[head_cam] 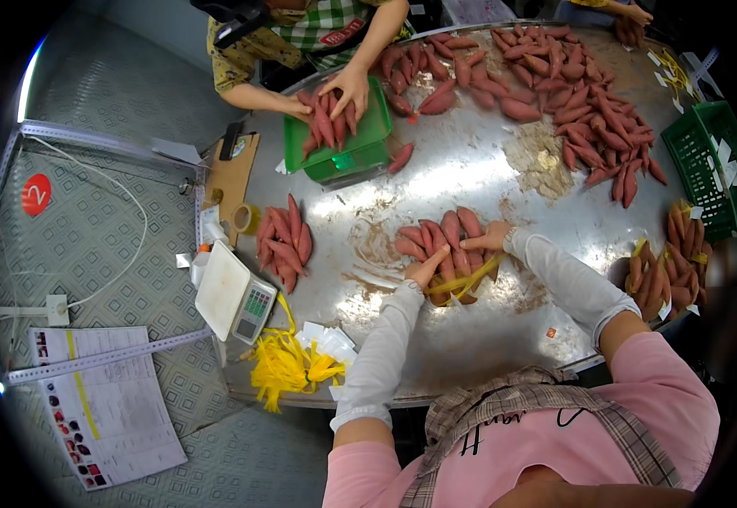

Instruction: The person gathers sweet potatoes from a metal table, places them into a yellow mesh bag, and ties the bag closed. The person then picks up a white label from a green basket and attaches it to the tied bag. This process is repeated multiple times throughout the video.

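A bunch of red-skinned sweet potatoes [450,230] lies on the metal table in front of me, its near ends inside a yellow mesh bag [460,284]. At the bunch's left side is my left hand [429,267], one finger stretched over the potatoes and the others curled at the bag's edge. My right hand [488,237] comes from the right, a finger pointing inward across the potatoes and the rest curled by the mesh. Both hands' undersides are hidden. Small white tags hang at the bag's near end.
Left stand a digital scale [223,291], a sweet potato pile [284,241], yellow mesh bags [292,365] and a tape roll [245,218]. Opposite, a co-worker's hands [351,89] hold sweet potatoes over a green basket [349,168]. Filled bags [667,273] and a green crate [711,171] stand right.
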Demonstrator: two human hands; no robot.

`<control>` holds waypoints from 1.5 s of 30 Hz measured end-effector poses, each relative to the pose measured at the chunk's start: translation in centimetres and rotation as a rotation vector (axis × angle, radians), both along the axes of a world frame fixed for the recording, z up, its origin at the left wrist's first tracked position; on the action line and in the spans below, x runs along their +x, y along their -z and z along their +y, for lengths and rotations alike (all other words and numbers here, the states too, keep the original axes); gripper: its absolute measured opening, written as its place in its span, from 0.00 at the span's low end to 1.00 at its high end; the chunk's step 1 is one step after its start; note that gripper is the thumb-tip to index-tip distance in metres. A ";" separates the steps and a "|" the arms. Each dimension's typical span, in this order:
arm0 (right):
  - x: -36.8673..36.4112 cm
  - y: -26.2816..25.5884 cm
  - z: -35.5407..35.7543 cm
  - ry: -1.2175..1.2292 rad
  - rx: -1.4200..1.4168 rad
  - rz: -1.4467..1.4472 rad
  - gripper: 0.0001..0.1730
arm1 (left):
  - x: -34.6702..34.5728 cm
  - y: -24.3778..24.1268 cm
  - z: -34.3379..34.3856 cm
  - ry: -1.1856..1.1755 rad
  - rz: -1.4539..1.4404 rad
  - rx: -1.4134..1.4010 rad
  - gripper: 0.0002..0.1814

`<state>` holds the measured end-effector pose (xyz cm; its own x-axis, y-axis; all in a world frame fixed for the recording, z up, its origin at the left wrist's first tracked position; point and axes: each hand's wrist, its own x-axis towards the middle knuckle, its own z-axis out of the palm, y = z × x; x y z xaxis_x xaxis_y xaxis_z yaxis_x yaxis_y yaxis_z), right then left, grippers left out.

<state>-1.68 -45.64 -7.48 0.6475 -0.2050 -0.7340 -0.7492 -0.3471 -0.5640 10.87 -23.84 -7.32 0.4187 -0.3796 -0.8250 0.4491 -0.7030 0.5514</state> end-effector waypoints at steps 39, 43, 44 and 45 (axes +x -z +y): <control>-14.9 -13.2 16.7 -0.263 -0.564 -0.683 0.12 | -18.7 -10.7 16.2 -0.594 -0.660 -0.644 0.11; -14.3 -20.3 16.2 -0.081 -0.325 -0.835 0.13 | -16.5 -12.9 18.6 -0.729 -0.668 -0.697 0.11; -14.3 -21.7 15.9 -0.018 -0.281 -0.834 0.13 | -16.2 -15.1 19.1 -0.759 -0.649 -0.741 0.11; -14.3 -22.0 16.3 0.008 -0.173 -0.837 0.12 | -16.3 -17.7 19.4 -0.789 -0.629 -0.786 0.11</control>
